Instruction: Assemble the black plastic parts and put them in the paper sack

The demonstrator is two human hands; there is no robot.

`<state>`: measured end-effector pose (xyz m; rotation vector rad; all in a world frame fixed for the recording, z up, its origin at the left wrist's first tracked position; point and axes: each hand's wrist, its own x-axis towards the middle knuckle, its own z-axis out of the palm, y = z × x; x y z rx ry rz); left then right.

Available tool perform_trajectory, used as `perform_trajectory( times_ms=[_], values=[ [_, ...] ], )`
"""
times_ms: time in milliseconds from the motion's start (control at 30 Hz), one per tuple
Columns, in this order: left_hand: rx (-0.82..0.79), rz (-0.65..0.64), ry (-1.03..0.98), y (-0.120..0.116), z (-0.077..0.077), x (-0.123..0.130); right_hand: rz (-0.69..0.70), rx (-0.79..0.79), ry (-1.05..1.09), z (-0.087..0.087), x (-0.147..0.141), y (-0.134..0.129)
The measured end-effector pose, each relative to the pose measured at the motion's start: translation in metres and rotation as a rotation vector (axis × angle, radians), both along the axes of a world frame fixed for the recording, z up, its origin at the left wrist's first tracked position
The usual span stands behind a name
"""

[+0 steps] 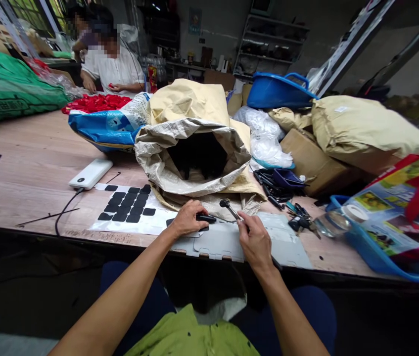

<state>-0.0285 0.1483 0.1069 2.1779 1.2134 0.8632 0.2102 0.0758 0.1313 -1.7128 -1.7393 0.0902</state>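
Note:
My left hand (189,218) is closed around a small black piece (205,218) above the front edge of the table. Just to its right, my right hand (254,240) grips a metal rod-like tool (231,210) with a dark round head, which points up and left. A grey sheet (216,244) lies under both hands. On the left, a white sheet (98,223) carries rows of black rounded squares (127,202). Behind my hands, a large paper sack (194,106) lies with its dark mouth facing me.
A white power bank (90,174) with a cable sits left. Dark tools (274,190), a clear jar (332,225) and a blue basket (387,259) are on the right. A person (115,64) handles red pieces (98,103) across the table. A blue basin (279,91) stands behind.

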Motion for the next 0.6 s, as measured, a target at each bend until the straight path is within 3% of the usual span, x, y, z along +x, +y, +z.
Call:
perform_trajectory(
  times_ms=[200,600],
  values=[
    [-0.013,-0.006,0.011,-0.001,0.004,-0.001,-0.063,0.001,-0.237,-0.021,0.019,0.03],
    [-0.001,-0.009,0.044,-0.003,0.004,0.001,-0.107,0.03,-0.321,-0.026,0.012,0.027]
  ],
)
